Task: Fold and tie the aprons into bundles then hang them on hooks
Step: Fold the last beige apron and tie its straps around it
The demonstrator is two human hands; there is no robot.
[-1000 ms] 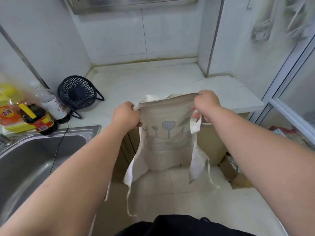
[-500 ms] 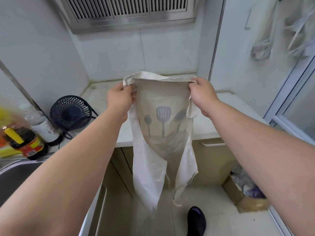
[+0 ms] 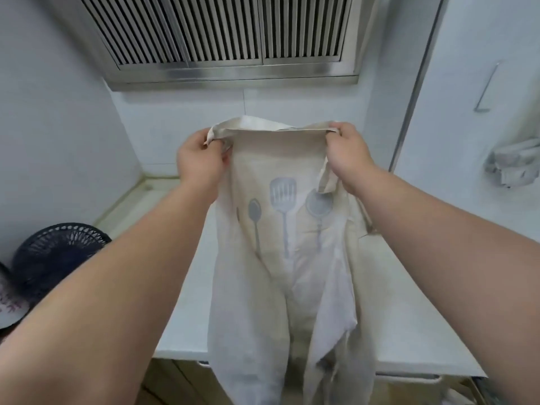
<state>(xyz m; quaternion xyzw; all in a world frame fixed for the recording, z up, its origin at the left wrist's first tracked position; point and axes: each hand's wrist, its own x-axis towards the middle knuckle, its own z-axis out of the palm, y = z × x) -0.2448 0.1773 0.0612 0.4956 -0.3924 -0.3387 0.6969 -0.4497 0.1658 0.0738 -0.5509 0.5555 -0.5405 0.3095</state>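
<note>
The left hand (image 3: 198, 162) pinches the top left corner of a beige apron (image 3: 280, 258), fingers curled round the bunched hem, and the right hand (image 3: 347, 154) grips the top right corner the same way, so the top edge runs taut between them. The apron, printed with grey spoons and a spatula, hangs in loose folds in front of the white table (image 3: 409, 331). Above is a slatted steel range hood (image 3: 228, 39); a dark small fan (image 3: 55, 255) stands at the left.
</note>
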